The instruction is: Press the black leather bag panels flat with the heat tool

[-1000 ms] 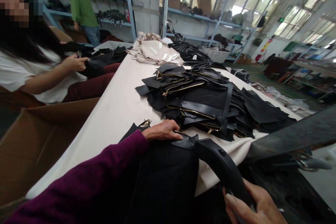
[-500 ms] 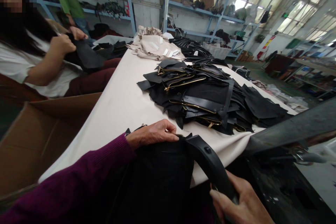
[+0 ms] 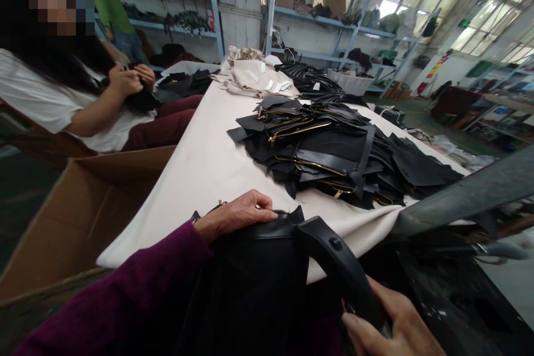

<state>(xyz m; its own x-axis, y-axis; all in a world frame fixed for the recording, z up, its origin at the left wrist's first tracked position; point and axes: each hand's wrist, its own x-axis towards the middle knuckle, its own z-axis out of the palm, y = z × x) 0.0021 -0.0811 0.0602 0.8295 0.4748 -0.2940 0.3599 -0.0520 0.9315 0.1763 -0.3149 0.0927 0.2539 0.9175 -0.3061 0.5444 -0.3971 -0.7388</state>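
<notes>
A black piece with a zipper along its top edge (image 3: 254, 272) hangs at the near edge of the table. My left hand (image 3: 236, 214) pinches that top edge, thumb and fingers pressed together. At the lower right my right hand (image 3: 392, 317) is wrapped round a curved black tool (image 3: 340, 256), whose flat tip lies close beside the piece's right corner. Beyond my hands a pile of black pieces with gold zippers (image 3: 325, 150) covers the middle of the table.
The pale-covered table (image 3: 200, 161) also bears beige pieces (image 3: 258, 78) and black strips (image 3: 308, 78). A cardboard box (image 3: 92, 206) stands left. Another person (image 3: 95, 100) sits beyond it, handling black material. A grey metal bar (image 3: 471, 194) slants in from the right.
The view has shifted slightly left, and more of the black piece's upper band shows. The tool's tip has parted a little from the corner. The seated person's hands have come together.
</notes>
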